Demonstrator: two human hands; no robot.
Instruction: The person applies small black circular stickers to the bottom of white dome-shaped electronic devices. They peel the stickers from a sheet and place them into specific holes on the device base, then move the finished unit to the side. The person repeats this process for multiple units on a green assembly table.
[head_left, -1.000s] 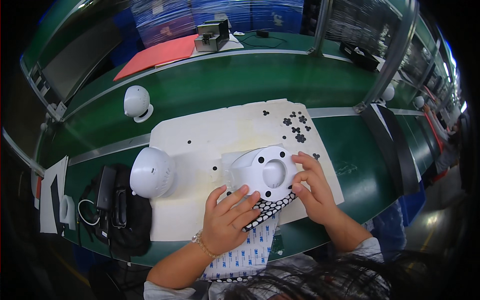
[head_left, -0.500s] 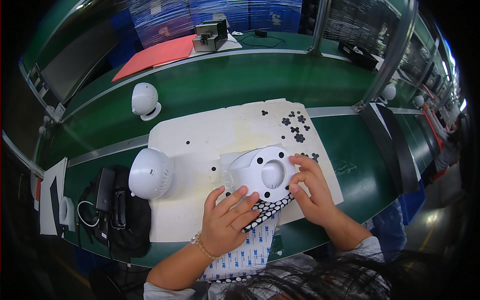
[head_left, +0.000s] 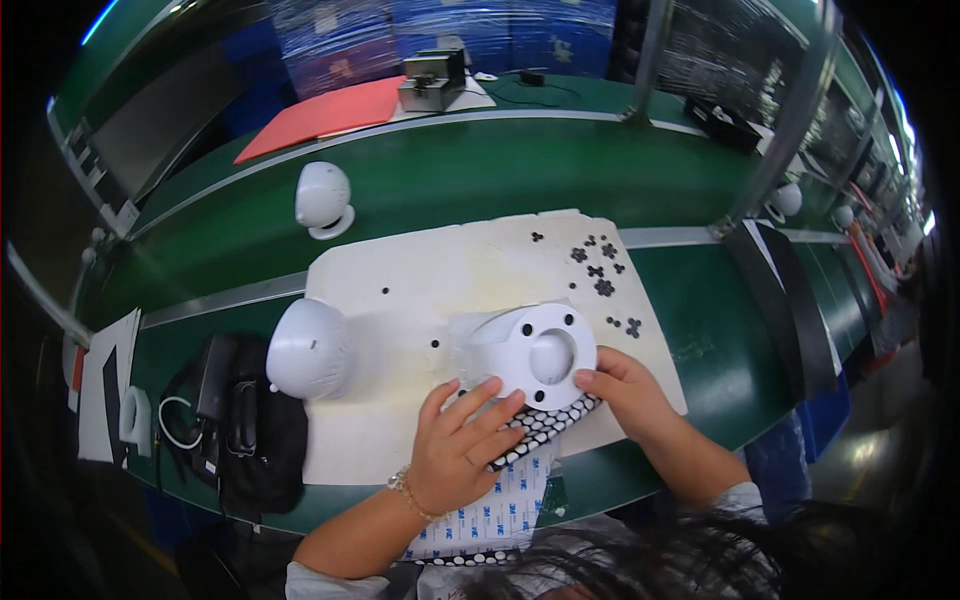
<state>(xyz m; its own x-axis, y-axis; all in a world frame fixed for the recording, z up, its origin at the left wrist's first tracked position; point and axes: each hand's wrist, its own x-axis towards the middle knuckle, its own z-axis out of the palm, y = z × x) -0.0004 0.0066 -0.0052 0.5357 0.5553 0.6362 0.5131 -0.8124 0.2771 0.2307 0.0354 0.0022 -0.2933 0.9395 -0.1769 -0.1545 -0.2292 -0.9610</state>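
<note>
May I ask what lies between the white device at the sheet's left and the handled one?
The head view shows a black dot, then translucent film beside the handled device.

Right hand point(head_left: 638, 398) touching white base point(head_left: 519, 358)

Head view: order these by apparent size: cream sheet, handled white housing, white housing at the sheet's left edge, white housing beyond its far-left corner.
1. Cream sheet
2. Handled housing and left-edge housing: too alike to rank; the former is partly covered
3. Far-left housing
</note>
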